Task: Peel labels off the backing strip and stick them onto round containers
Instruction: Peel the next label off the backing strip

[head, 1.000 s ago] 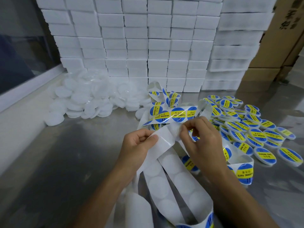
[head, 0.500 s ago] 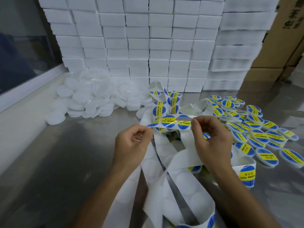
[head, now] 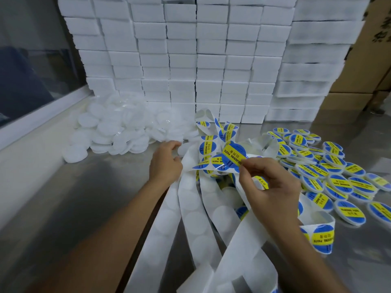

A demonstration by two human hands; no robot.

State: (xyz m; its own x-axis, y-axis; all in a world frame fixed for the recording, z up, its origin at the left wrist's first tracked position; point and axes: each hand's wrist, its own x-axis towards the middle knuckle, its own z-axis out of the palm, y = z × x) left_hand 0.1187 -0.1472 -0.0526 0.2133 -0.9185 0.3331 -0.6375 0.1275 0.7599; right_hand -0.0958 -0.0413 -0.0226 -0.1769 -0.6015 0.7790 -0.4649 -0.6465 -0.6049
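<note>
Round blue-and-yellow "SOLDERING PASTE" label (head: 233,156) pinched at lower edge by right hand (head: 269,188), thumb and forefinger closed on it; label held above tangled white backing strip (head: 191,205). Left hand (head: 166,162) extended toward 11 o'clock, fingers curled at edge of pile of plain white round containers (head: 112,132); contact with one possible, not resolved. Labelled containers (head: 336,178) spread at 2 o'clock on steel table (head: 74,197).
</note>
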